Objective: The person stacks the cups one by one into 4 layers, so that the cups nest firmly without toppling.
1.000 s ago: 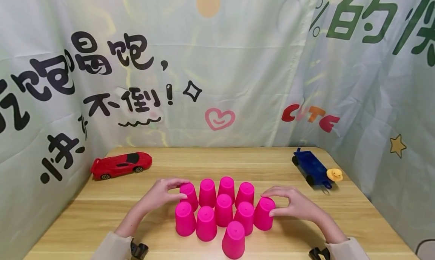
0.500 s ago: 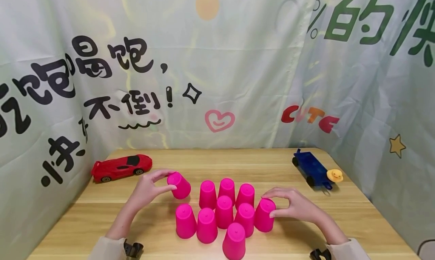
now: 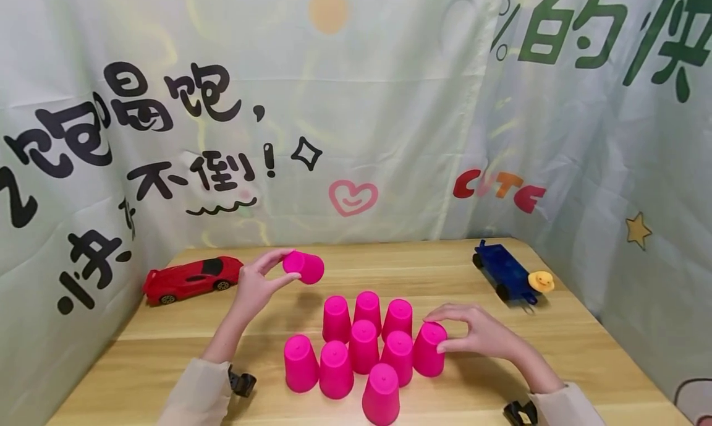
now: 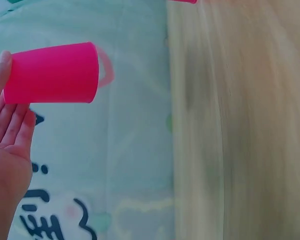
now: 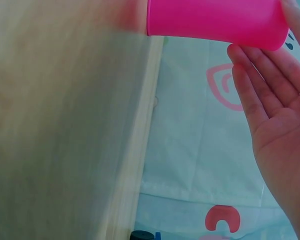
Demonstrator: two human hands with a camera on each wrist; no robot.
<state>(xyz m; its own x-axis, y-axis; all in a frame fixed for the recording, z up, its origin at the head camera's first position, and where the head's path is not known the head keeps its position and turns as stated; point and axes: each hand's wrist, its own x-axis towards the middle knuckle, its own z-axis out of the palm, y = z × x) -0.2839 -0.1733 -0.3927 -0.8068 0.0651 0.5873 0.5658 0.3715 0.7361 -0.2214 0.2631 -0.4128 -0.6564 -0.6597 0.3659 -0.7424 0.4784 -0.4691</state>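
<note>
In the head view my left hand (image 3: pixel 257 293) pinches a pink cup (image 3: pixel 307 268) near its closed base and holds it above the table, tipped nearly onto its side with the mouth to the right. The left wrist view shows this cup (image 4: pixel 52 75) between thumb and fingers. My right hand (image 3: pixel 484 334) has thumb and finger around the top of another pink cup (image 3: pixel 430 352), which stands upside down at the group's right end. Several more upside-down pink cups (image 3: pixel 364 347) stand close together to its left, with one cup (image 3: pixel 381 395) nearest the front.
A red toy car (image 3: pixel 191 279) is at the back left, just behind my left hand. At the back right is a blue toy vehicle (image 3: pixel 505 271) with a small yellow duck (image 3: pixel 541 282) at its end. Printed cloth (image 3: pixel 400 123) hangs around the wooden table (image 3: pixel 183 333).
My left hand has lifted its cup off the table at the group's back left, moved it up and back, and tipped it over sideways. My right hand stays at its cup.
</note>
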